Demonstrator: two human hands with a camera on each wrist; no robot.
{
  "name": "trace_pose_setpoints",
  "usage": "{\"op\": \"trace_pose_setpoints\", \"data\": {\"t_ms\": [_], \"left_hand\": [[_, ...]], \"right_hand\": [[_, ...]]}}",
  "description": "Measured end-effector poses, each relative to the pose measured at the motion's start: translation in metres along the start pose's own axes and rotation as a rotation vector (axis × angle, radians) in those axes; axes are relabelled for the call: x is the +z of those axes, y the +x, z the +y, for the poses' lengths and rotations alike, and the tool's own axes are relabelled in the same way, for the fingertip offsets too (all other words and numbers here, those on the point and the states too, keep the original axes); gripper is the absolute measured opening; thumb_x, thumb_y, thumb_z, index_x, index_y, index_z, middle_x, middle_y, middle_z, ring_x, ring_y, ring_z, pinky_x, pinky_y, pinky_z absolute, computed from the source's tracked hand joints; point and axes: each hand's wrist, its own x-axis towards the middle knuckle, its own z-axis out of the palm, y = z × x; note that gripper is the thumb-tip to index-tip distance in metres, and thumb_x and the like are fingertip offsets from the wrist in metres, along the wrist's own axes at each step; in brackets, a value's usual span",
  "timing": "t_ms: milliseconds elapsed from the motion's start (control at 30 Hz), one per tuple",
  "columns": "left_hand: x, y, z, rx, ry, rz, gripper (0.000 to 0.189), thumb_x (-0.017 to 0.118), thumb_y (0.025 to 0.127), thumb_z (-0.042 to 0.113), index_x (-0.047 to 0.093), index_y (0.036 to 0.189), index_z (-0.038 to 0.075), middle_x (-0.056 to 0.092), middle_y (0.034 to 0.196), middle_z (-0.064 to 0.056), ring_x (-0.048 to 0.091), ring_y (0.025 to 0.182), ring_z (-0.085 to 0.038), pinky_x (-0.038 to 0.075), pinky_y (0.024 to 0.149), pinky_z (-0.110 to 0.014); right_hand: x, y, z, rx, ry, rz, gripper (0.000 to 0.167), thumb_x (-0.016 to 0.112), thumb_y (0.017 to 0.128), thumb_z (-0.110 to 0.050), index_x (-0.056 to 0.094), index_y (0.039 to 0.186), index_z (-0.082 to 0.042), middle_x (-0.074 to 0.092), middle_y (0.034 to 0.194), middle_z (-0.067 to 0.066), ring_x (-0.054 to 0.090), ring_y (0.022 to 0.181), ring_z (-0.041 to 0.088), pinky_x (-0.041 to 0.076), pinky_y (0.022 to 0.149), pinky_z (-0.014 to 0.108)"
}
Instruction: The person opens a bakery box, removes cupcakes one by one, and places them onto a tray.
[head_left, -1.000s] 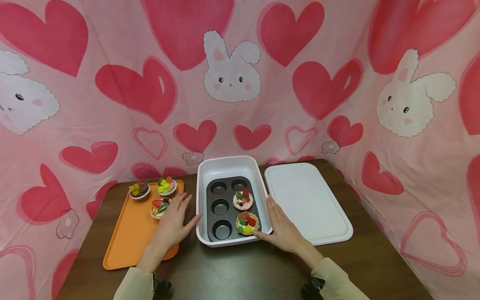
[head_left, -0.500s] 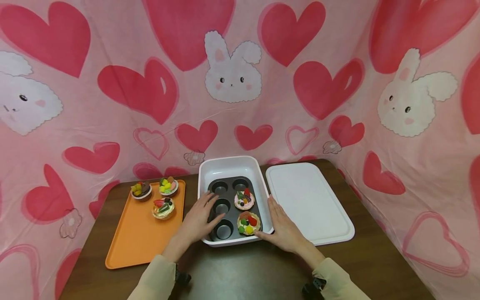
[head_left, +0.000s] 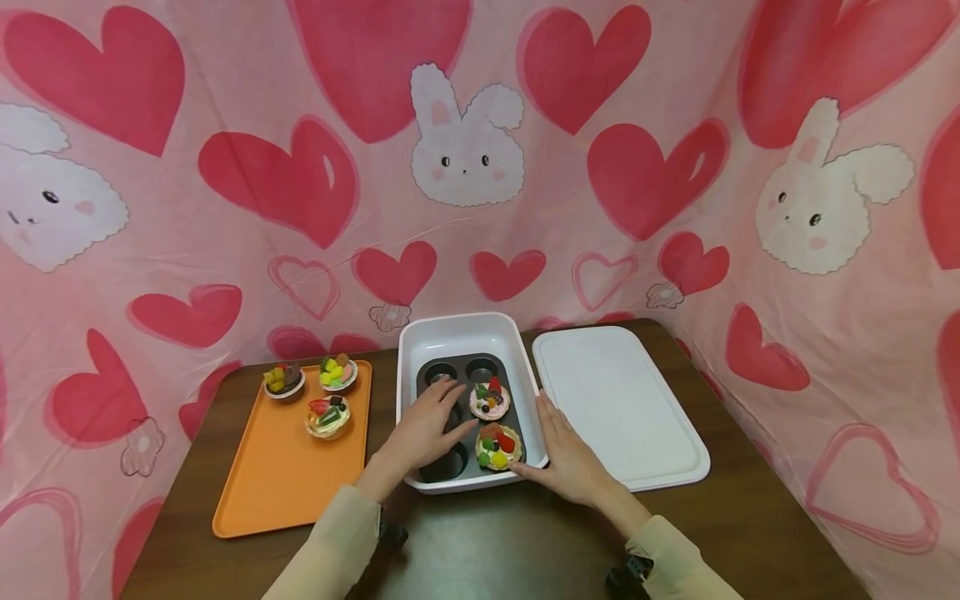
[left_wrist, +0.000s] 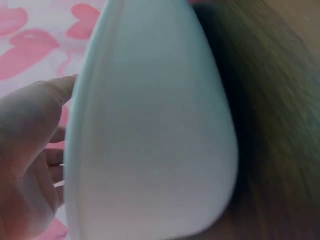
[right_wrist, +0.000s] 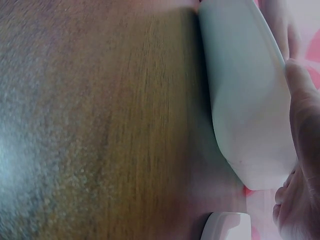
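A white rectangular tub (head_left: 405,354) stands mid-table in the head view. Inside it lies a dark muffin pan (head_left: 471,479) with six-cup layout partly hidden by my left hand (head_left: 427,425). That hand hovers over the pan's left cups, fingers spread and holding nothing; in the left wrist view it appears beyond the tub's wall (left_wrist: 150,125). Two toy fruit tarts fill the right side: a pink-cream tart (head_left: 489,402) and, nearer me, a tart with green, yellow and red fruit (head_left: 498,447). My right hand (head_left: 567,458) rests against the tub's front right corner, fingers straight along its side, thumb at the rim.
To the left lies an orange tray (head_left: 277,483) bearing a chocolate cupcake (head_left: 283,382), a yellow-topped cupcake (head_left: 338,372) and a strawberry tart (head_left: 327,417). A white lid-like board (head_left: 618,400) lies at the right. Behind the table hangs a pink heart-and-rabbit cloth (head_left: 465,225).
My left hand has moved right, from beside the strawberry tart and the orange tray to over the muffin pan. The right hand has stayed at the tub's corner.
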Motion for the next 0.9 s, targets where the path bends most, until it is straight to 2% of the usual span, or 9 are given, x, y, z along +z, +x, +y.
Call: {"op": "trace_pose_setpoints", "data": {"t_ms": [100, 400, 633, 900], "left_hand": [[0.000, 0.005, 0.005, 0.013, -0.002, -0.016, 0.073, 0.064, 0.094, 0.056, 0.051, 0.148, 0.010, 0.050, 0.153, -0.013, 0.039, 0.149, -0.033, 0.035, 0.120, -0.055], [0.005, 0.017, 0.011, -0.011, -0.013, -0.053, 0.074, 0.062, 0.094, 0.059, 0.052, 0.148, 0.010, 0.049, 0.155, -0.012, 0.041, 0.148, -0.031, 0.036, 0.120, -0.051], [0.013, 0.022, 0.010, -0.064, -0.071, -0.081, 0.074, 0.063, 0.094, 0.057, 0.048, 0.150, 0.010, 0.047, 0.156, -0.016, 0.044, 0.146, -0.034, 0.038, 0.119, -0.054], [0.017, 0.026, 0.009, -0.105, -0.095, -0.089, 0.076, 0.063, 0.095, 0.057, 0.046, 0.151, 0.009, 0.043, 0.157, -0.021, 0.045, 0.144, -0.037, 0.039, 0.117, -0.055]], "right_hand": [[0.000, 0.000, 0.001, -0.007, -0.002, -0.003, 0.122, 0.059, 0.082, -0.080, 0.005, 0.163, -0.006, 0.009, 0.172, 0.014, 0.020, 0.156, 0.037, 0.029, 0.122, 0.056], [0.001, 0.000, 0.004, 0.003, -0.002, -0.004, 0.123, 0.059, 0.081, -0.080, 0.004, 0.164, -0.007, 0.009, 0.172, 0.013, 0.021, 0.156, 0.038, 0.031, 0.121, 0.057], [0.003, 0.001, 0.004, 0.002, -0.008, -0.001, 0.123, 0.055, 0.081, -0.083, 0.004, 0.164, -0.008, 0.009, 0.172, 0.013, 0.021, 0.156, 0.037, 0.030, 0.121, 0.056], [0.003, 0.001, 0.002, -0.001, -0.004, -0.002, 0.123, 0.056, 0.081, -0.082, 0.004, 0.164, -0.008, 0.008, 0.172, 0.012, 0.020, 0.157, 0.036, 0.029, 0.122, 0.055]]}}
